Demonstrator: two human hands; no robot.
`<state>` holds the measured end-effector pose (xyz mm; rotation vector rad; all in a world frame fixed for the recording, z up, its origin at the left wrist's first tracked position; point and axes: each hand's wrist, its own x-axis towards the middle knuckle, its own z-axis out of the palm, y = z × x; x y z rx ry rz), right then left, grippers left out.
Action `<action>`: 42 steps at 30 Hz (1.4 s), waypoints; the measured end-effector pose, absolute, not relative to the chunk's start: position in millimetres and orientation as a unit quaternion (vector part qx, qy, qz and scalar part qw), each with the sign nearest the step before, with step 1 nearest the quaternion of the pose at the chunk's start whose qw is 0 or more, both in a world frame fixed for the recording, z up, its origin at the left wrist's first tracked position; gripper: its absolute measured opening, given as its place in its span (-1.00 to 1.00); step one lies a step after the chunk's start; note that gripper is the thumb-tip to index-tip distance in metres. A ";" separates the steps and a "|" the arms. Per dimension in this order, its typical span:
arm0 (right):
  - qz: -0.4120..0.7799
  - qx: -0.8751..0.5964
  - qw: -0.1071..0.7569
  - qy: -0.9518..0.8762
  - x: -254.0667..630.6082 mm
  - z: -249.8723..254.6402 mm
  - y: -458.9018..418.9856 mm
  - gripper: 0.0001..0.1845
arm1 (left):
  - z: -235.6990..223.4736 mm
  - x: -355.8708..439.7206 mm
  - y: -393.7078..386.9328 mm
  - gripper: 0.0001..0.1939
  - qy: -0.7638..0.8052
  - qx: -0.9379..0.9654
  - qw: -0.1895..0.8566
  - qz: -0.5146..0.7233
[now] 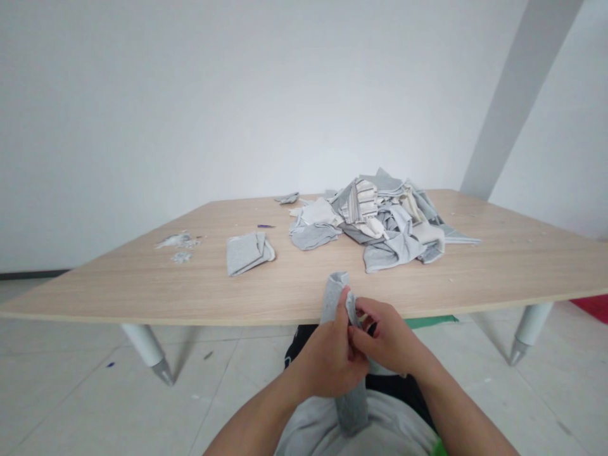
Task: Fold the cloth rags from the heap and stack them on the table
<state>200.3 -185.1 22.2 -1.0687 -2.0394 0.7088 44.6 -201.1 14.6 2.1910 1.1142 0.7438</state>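
Observation:
A long grey strip of fabric [352, 410] runs from my lap up to the front edge of the table. My left hand [335, 354] is closed around its middle, thumb pointing up along it. Close against it, my right hand [387, 335] pinches the fabric's right edge with bent fingers. The strip's upper end stands slightly above the tabletop edge. Both palms hide the part between the hands, so I cannot tell whether anything small is in the right fingertips.
On the wooden table [285, 297] lies a heap of grey, white and striped cloth pieces [389, 218]. Left of it are a folded grey cloth [247, 252], a thin purple tool [266, 226] and thread scraps [179, 240]. A white wall [237, 95] stands behind.

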 end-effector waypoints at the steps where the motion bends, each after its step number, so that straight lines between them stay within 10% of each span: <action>1: 0.272 -0.415 0.353 -0.793 200.6 22.8 -185.5 -0.93 | 13.2 44.8 -201.5 0.08 0.413 0.817 0.287 0.282; 27: 0.312 -0.330 0.386 -0.803 199.0 12.8 -188.1 -0.75 | -1.0 48.8 -209.3 0.02 0.318 0.775 0.425 0.342; 36: 0.301 -0.347 0.428 -0.778 212.5 14.7 -188.0 -0.79 | 4.7 10.6 -203.2 -0.47 0.381 0.755 0.094 0.525; 42: 0.286 -0.302 0.416 -0.809 216.8 30.3 -193.9 -0.80 | 42.9 -6.6 -172.2 -0.50 0.316 0.868 0.086 0.372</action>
